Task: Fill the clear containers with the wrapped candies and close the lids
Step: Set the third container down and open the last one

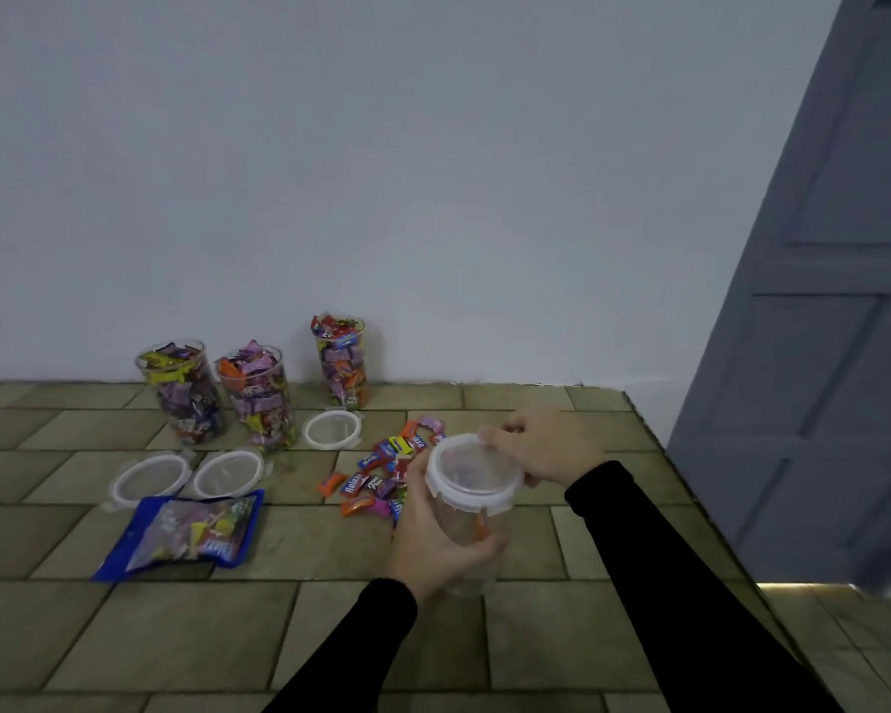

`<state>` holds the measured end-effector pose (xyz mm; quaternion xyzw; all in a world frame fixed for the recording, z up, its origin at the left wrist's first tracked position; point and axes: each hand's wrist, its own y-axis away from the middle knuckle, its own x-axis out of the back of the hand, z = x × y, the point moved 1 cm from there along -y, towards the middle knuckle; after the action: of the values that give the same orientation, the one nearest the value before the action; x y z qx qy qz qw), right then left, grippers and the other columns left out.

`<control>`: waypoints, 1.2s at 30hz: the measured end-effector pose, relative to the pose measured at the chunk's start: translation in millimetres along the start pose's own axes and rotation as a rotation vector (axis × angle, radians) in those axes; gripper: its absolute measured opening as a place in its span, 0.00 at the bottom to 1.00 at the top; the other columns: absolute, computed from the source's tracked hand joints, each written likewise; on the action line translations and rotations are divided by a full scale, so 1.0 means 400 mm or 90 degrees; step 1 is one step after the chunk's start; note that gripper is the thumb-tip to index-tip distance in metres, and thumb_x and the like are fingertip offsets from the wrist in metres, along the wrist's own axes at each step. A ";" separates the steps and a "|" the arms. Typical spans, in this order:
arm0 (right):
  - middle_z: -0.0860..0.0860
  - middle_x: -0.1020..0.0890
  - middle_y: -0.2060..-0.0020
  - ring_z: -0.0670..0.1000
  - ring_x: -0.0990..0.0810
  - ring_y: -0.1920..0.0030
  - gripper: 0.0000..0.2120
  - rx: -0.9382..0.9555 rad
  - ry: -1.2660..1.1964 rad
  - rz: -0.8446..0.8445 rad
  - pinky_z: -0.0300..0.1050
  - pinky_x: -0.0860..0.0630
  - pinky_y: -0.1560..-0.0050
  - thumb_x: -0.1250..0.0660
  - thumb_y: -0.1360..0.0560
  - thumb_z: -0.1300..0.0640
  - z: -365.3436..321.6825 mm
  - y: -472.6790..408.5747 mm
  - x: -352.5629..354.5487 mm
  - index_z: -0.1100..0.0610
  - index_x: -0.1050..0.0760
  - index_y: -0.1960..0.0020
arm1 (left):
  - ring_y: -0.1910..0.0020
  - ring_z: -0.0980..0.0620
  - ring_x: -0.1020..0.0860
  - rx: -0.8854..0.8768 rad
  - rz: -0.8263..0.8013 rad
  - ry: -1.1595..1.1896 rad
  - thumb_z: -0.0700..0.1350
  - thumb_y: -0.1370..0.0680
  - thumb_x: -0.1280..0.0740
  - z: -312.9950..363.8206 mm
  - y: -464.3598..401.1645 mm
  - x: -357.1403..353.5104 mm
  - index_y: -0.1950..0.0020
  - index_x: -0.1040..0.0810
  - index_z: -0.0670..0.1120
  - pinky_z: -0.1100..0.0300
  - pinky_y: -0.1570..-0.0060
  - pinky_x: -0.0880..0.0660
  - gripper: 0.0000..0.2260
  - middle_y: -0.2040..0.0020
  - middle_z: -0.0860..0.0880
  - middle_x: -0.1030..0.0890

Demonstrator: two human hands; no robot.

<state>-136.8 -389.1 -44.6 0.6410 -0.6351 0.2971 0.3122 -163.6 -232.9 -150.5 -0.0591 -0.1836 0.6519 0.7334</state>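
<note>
Tile-patterned table (124,635): far edge meets the white wall (381,146); right edge runs diagonally from far to near, with a grey panelled door (819,352) beyond it. Open surface across the near left and near centre; clutter sits far left and centre. Three filled clear containers (261,398) stand uncapped near the wall, two close together at left, the third a little to their right. Three loose lids (227,473) lie flat just in front of them. Blue candy bag (186,532) lies near left of centre. Loose wrapped candies (381,473) are scattered at centre. Fourth container (471,553), clear, nearly empty, one orange piece visible inside, is at centre right. Left hand (433,542) wraps its body; right hand (546,445) grips the white lid (471,473) on its mouth, fingers at the far rim.
</note>
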 end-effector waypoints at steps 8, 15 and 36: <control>0.49 0.28 0.70 0.48 0.29 0.71 0.12 0.021 -0.039 -0.034 0.37 0.31 0.74 0.38 0.23 0.51 0.010 0.021 -0.017 0.56 0.28 0.63 | 0.37 0.60 0.26 0.044 0.011 -0.020 0.54 0.42 0.20 -0.030 0.030 -0.019 0.33 0.32 0.54 0.67 0.38 0.30 0.40 0.38 0.57 0.23; 0.56 0.19 0.55 0.55 0.23 0.54 0.20 0.188 0.103 -0.135 0.45 0.35 0.60 0.46 0.18 0.51 -0.094 -0.033 -0.038 0.62 0.21 0.54 | 0.39 0.61 0.24 0.087 -0.019 -0.021 0.53 0.40 0.21 -0.034 0.026 -0.028 0.32 0.30 0.50 0.63 0.39 0.28 0.39 0.40 0.57 0.21; 0.49 0.35 0.78 0.52 0.35 0.75 0.24 0.572 0.469 -0.229 0.47 0.33 0.67 0.39 0.22 0.45 -0.178 0.013 -0.130 0.54 0.39 0.73 | 0.45 0.59 0.24 0.151 -0.064 -0.164 0.64 0.40 0.26 -0.034 0.033 -0.005 0.48 0.25 0.56 0.72 0.49 0.29 0.25 0.47 0.54 0.21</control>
<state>-141.7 -301.1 -39.9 0.6624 -0.1797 0.6809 0.2555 -171.4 -230.7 -167.8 0.1212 -0.2005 0.6337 0.7372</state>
